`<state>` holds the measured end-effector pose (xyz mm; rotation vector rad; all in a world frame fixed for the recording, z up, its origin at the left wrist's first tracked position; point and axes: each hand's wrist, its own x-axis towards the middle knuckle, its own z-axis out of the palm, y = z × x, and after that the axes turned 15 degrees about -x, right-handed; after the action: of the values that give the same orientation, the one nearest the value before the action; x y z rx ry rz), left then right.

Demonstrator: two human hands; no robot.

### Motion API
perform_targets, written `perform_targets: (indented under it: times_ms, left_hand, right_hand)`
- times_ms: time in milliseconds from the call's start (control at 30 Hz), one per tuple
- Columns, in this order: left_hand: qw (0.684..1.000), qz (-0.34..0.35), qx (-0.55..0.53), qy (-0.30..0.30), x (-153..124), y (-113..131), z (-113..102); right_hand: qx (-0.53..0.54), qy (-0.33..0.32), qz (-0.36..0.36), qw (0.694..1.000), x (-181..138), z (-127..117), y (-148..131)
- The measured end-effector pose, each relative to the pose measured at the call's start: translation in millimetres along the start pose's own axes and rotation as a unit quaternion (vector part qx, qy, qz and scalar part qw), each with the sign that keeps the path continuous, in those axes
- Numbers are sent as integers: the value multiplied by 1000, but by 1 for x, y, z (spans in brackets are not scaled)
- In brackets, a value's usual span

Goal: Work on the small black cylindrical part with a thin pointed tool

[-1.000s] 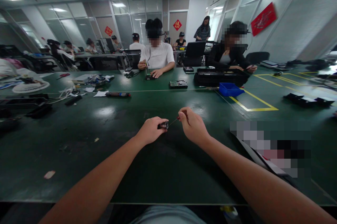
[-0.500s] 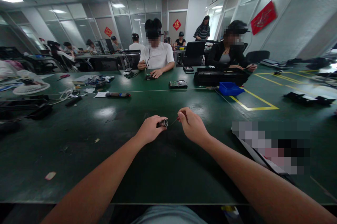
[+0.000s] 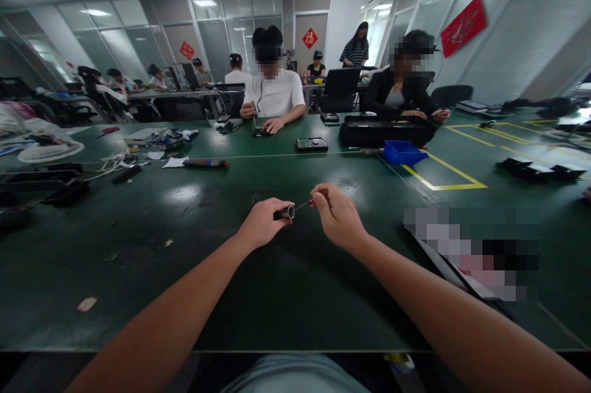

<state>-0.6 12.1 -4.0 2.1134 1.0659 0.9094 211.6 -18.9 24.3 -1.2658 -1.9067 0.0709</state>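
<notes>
My left hand [image 3: 263,223] is closed around a small dark cylinder [image 3: 285,213] with a silvery end that points right. My right hand [image 3: 338,215] pinches a thin screwdriver [image 3: 310,202] with a red handle, its tip touching the cylinder's end. Both hands hover just above the dark green table [image 3: 207,270], near its middle, with my forearms stretched out from the near edge.
A blue tray [image 3: 404,153] sits by yellow floor-style tape lines [image 3: 450,176]. A long black case [image 3: 386,130], a circuit board [image 3: 312,145] and cables [image 3: 115,164] lie farther off. Two people sit across the table working; others are behind them.
The screwdriver tip has come in against the cylinder's end. Both hands have shifted slightly up in the picture as the camera tilted.
</notes>
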Motion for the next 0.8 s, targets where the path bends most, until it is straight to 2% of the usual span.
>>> perform_targets:
  times_ms: [300, 433, 533, 800]
  left_hand:
    - [1000, 3, 2, 1, 0, -2, 1]
    - [1000, 4, -3, 1, 0, 0, 0]
    - [1000, 9, -5, -5, 0, 2, -1]
    - [1000, 6, 29, -11, 1, -2, 0]
  right_hand:
    - [-32, -2, 7, 999, 3, 2, 3]
    - [4, 16, 22, 1000, 1, 1, 3]
    - [26, 4, 18, 1000, 1, 1, 2]
    - [-31, -19, 0, 999, 3, -1, -1]
